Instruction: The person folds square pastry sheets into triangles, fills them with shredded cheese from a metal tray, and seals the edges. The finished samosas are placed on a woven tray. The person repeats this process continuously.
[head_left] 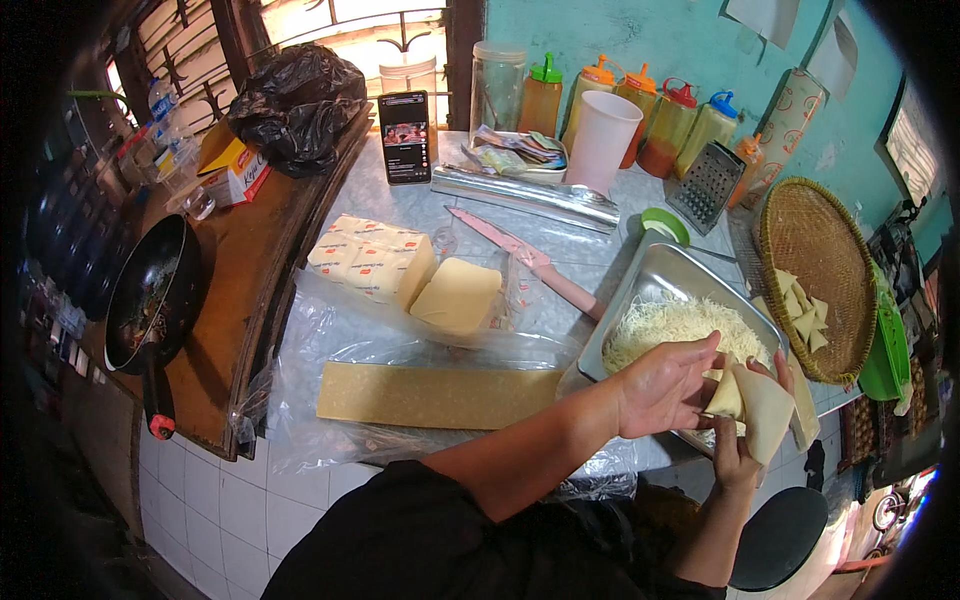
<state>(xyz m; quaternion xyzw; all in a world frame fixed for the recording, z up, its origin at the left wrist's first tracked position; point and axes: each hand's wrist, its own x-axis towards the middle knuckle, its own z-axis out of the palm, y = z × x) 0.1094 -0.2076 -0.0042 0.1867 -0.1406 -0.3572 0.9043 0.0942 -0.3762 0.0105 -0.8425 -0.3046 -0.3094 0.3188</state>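
Observation:
A pale dough strip (766,412), folded into a triangular pocket at its upper left, is held up between my two hands over the near right end of a metal tray. My left hand (662,385) reaches across from the left, thumb raised, its fingers around the folded corner. From below, my right hand (735,458) pinches the strip's lower part, with some fingers hidden behind the dough. Grated cheese (685,330) fills the metal tray (655,268) beneath them. A long stack of flat dough strips (430,393) lies on plastic film, left of my left wrist.
A block of cheese in printed wrapping (370,255), a cut cheese piece (462,295) and a knife (540,265) lie mid-table. Behind stand a phone (405,140), sauce bottles (668,130) and a grater (706,188). At right, a woven tray (825,240) holds several folded triangles; left, a frying pan (150,290).

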